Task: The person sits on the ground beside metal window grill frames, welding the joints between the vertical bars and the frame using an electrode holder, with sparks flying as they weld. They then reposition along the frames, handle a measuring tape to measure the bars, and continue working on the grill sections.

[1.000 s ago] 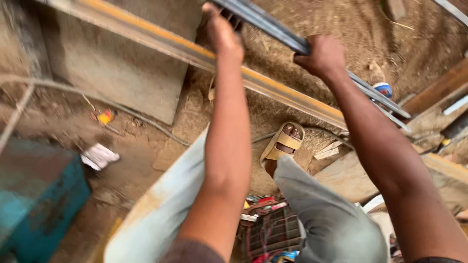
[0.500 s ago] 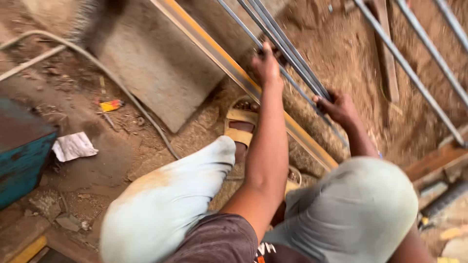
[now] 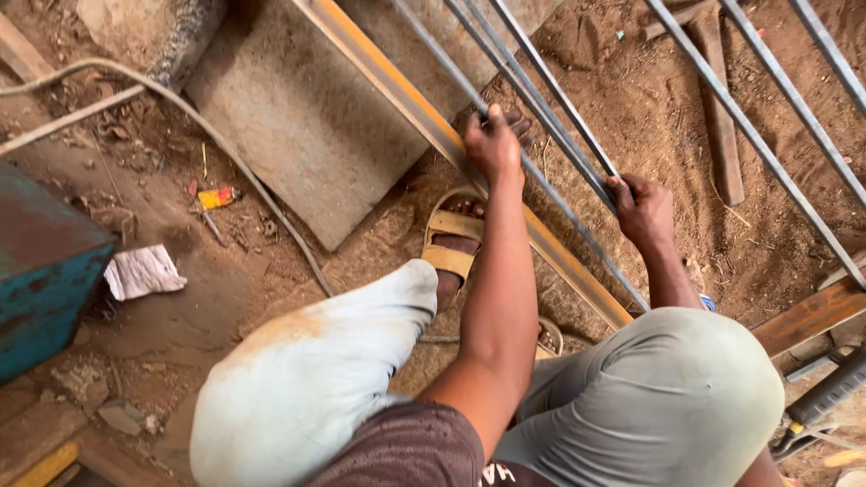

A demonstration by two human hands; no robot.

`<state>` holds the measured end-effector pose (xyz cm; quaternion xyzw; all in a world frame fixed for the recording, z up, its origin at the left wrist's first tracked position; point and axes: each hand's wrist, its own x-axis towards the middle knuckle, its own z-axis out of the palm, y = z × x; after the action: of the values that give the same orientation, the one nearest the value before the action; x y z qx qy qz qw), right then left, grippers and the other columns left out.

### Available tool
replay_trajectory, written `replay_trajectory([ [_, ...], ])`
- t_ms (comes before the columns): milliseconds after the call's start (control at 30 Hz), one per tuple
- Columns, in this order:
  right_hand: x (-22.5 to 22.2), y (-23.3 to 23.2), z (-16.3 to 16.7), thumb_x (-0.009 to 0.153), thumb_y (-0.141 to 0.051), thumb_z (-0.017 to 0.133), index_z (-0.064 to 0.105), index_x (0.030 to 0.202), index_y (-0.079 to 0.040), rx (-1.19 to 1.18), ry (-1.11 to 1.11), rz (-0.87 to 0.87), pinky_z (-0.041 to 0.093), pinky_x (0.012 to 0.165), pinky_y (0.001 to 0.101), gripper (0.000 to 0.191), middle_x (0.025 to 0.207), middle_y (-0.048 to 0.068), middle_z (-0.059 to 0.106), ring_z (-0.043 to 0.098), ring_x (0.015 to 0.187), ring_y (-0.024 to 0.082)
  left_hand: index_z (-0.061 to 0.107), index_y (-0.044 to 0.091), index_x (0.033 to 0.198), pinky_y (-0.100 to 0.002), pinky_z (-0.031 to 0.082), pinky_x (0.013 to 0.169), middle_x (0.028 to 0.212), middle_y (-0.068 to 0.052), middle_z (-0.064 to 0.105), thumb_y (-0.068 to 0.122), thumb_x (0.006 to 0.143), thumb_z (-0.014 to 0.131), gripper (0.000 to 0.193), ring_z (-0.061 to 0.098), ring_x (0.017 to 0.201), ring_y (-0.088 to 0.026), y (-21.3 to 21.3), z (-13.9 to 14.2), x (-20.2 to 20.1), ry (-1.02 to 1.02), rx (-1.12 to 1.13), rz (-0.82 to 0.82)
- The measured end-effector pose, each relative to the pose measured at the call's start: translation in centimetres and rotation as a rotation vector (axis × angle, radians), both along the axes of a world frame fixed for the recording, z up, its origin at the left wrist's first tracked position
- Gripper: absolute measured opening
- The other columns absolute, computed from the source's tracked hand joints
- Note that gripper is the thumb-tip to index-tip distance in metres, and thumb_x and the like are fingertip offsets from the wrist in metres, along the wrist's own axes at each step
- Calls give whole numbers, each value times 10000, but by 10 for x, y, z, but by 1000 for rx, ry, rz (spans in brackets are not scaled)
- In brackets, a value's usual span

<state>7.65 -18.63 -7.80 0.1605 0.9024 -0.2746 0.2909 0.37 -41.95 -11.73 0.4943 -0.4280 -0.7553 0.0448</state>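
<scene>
head view, items left to right: blue metal box (image 3: 41,271), contents hidden; crumpled paper (image 3: 142,272) on dirt floor; concrete slab (image 3: 311,126); sandalled foot (image 3: 454,242) against orange-edged steel beam (image 3: 424,126). my left hand (image 3: 492,142) closed round a thin steel rod (image 3: 550,206); right hand (image 3: 639,209) gripping the neighbouring rods (image 3: 532,90). step, i judge: positioning rods; next needs steady two-handed grip.

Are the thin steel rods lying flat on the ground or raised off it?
Raised. The steel rods slant above the dirt, gripped by the left hand and right hand.
</scene>
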Motion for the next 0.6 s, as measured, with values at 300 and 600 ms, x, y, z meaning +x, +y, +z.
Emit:
replay_trajectory([
  [300,-24,31,-10,1134,-198,632,763,1166,-68,-150,310,80,453,382,281,188,805,73,736,602,536,82,564,19,1047,-335,576,510,792,-121,738,206,1067,519,193,709,602,-207,-22,-6,-16,57,-40,-1],
  [600,-42,31,-4,1134,-235,690,772,1125,-71,-8,396,128,484,484,347,184,813,69,738,622,572,120,539,22,1087,-352,571,490,762,-143,709,270,1079,461,260,702,598,-228,-31,17,-20,-24,-40,-83],
])
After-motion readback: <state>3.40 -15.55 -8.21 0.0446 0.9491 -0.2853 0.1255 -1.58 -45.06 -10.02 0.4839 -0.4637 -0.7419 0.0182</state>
